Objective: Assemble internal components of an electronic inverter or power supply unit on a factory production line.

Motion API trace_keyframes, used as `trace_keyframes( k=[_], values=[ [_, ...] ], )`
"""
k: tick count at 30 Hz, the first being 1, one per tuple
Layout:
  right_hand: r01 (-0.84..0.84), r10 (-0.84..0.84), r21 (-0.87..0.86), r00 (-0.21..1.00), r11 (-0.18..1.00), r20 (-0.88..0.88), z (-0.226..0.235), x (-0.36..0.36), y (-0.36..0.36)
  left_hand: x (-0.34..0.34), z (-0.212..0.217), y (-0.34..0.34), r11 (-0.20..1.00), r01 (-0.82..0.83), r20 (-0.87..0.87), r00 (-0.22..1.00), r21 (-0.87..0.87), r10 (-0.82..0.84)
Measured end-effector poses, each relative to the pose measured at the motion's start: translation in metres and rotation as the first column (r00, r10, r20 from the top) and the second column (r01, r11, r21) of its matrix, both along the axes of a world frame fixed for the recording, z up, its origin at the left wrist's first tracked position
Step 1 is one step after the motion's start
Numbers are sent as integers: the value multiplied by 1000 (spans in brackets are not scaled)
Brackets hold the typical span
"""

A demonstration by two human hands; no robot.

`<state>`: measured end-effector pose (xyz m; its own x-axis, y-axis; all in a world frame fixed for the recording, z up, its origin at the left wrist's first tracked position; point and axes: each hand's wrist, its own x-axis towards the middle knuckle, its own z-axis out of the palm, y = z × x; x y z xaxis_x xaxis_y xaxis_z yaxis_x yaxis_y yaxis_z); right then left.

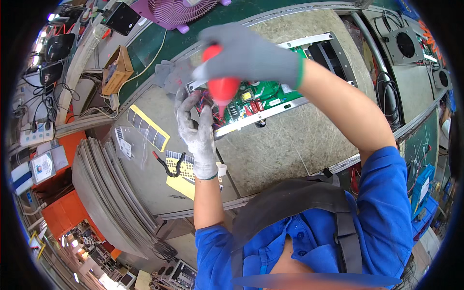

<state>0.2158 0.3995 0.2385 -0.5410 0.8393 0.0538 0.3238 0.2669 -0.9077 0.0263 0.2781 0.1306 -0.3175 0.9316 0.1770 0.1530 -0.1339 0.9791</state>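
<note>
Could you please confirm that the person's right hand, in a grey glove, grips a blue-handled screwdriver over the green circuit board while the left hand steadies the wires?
Not quite: the head view shows the screwdriver's handle is red, not blue. The rest stands: the grey-gloved right hand grips it over the green circuit board, and the left hand steadies the wires at the board's left end.

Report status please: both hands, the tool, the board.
Right hand grips red screwdriver, tip down at green board. Left hand steadies red wires at board's left end. Nothing blocking.
</note>
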Motion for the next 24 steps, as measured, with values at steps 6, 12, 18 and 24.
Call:
trace_keyframes(
  k=[6, 12, 18, 24],
  values=[
    [393, -512, -339, 746, 855, -426, -14, 100, -30, 7, 17, -21, 990, 34, -529, 848, 134, 43],
    [323, -278, 285, 942, 902, -188, -17, 103, -78, 11, 28, -20, 968, 249, -921, 381, 24, -75],
    [115, -125, 583, 992, 804, -23, 1, 79, -86, 7, 28, -19, 970, 242, -895, 430, -10, -116],
    [17, -62, 565, 996, 825, 61, 4, 64, -92, 6, 24, -21, 973, 232, -838, 532, 3, -124]
  ],
)
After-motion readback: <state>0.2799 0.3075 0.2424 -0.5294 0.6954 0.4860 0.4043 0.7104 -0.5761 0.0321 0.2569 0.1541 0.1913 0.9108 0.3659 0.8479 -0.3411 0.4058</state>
